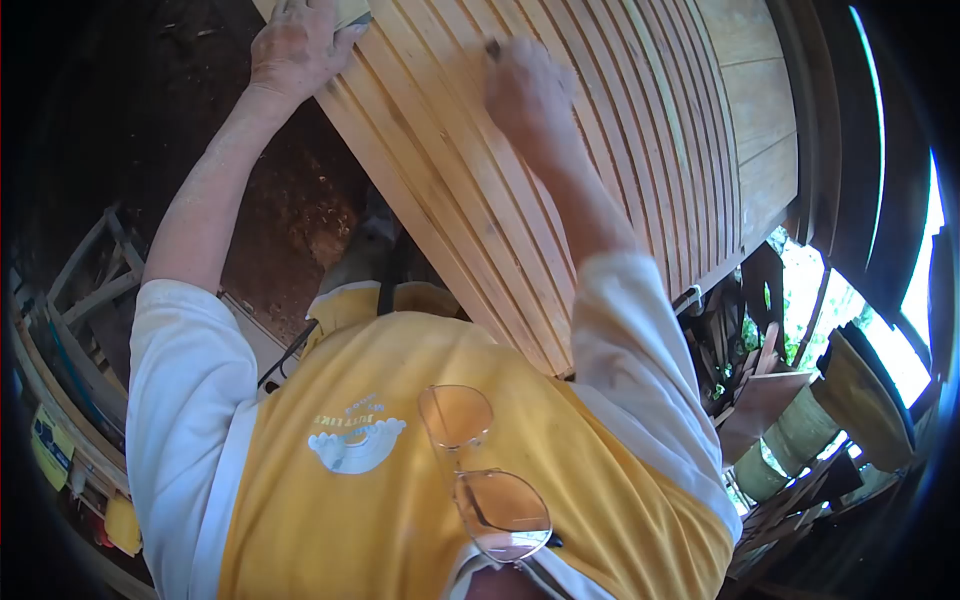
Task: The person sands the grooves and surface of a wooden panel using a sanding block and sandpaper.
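A large panel of pale wooden slats (460,190), with narrow grooves between them, slants across the upper middle of the head view. At its upper left edge my left hand (298,48) is closed on a small pale block (350,12) with a dark edge, partly cut off by the frame. Over the slats, my right hand (530,88) is curled into a fist and slightly blurred. A small dark tip (493,48) shows by its fingers; what it belongs to is hidden.
Wider plain boards (755,110) lie past the slats at upper right. Wooden frames (100,280) stand at left. Stacked wood offcuts (765,400) crowd the right side. Sunglasses (490,470) hang from my yellow shirt. Shavings (325,225) litter the dark floor.
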`<state>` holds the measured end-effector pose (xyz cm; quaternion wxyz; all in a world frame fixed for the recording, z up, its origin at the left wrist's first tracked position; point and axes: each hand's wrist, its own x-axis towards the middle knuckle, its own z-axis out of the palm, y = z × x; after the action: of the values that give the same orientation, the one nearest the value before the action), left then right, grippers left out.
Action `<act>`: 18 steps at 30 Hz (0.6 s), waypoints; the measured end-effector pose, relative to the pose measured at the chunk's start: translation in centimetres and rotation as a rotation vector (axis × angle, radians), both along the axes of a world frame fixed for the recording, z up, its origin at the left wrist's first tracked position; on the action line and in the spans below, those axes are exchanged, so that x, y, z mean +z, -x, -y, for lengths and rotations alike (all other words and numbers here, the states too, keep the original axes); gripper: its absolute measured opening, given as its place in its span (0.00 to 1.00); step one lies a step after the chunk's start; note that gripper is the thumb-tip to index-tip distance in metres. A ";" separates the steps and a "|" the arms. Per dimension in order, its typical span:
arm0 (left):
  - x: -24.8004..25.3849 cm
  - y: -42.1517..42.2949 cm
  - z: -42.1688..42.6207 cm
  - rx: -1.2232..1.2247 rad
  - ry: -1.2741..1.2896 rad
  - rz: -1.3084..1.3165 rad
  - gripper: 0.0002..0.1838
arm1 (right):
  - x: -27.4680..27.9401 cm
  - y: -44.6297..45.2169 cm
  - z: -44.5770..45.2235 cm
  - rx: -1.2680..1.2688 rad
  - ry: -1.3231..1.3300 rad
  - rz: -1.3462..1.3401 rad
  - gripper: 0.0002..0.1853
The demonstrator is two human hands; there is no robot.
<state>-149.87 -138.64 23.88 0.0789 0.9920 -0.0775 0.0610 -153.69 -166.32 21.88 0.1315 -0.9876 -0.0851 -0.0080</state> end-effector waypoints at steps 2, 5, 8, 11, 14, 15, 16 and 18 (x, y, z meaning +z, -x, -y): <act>0.5 0.1 0.2 -0.010 0.031 0.024 0.25 | -0.3 -8.6 -4.3 0.135 -0.244 0.067 0.07; 0.9 0.0 -0.1 -0.026 0.027 -0.006 0.24 | -4.2 -14.4 -6.5 0.210 -0.092 0.211 0.08; 1.1 0.1 0.1 -0.024 0.097 -0.026 0.24 | -0.6 -5.9 -1.9 0.200 -0.084 0.108 0.16; 1.0 0.0 -0.2 -0.043 0.122 -0.019 0.23 | -0.6 4.1 4.0 0.017 0.110 -0.007 0.15; 1.2 -0.5 -0.3 -0.043 0.136 -0.044 0.24 | -0.8 1.6 2.2 0.019 0.103 0.011 0.15; 1.1 -0.3 0.1 -0.046 0.141 -0.054 0.24 | -0.4 -0.1 0.8 0.028 0.098 0.019 0.16; 1.0 -0.3 0.1 -0.036 0.140 -0.051 0.25 | -0.8 -3.7 -1.2 0.063 0.055 0.060 0.15; 0.2 -0.5 -0.5 -0.035 0.121 -0.014 0.25 | -1.8 -12.8 -6.5 0.121 0.005 0.088 0.14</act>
<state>-149.42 -138.15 24.13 0.1403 0.9843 -0.0904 0.0575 -140.84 -159.84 20.08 0.1252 -0.9797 -0.1504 -0.0431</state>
